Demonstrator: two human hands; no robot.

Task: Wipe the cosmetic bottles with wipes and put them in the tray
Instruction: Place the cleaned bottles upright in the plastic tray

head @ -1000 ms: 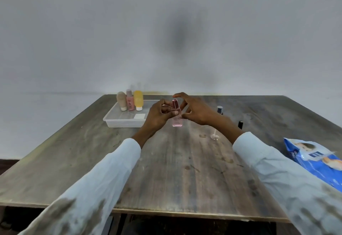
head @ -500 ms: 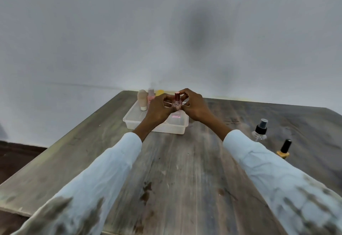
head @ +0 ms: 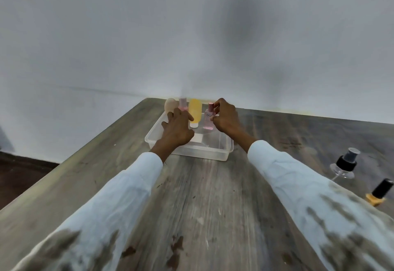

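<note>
We see our right hand (head: 226, 119) pinched around the pink bottle (head: 209, 119), fingertips on its cap and upper body, bottle upright inside the clear tray (head: 187, 152) near the tray's far edge. Whether its base touches the tray floor we can't tell. Our left hand (head: 177, 131) hovers over the tray's left side, fingers loosely spread, holding nothing we can see. Three more bottles stand upright along the tray's far edge: a beige bottle (head: 170, 104) at the far-left corner, a second pink bottle (head: 183, 102) beside it, then a yellow bottle (head: 195, 112) just left of the held one. The tray sits near the table's (head: 198, 202) far edge. Near the right edge, well apart from the tray, stand a clear spray bottle (head: 344, 164) with a black top and a small yellow bottle (head: 378, 192) with a black cap. Frame is motion-blurred.
</note>
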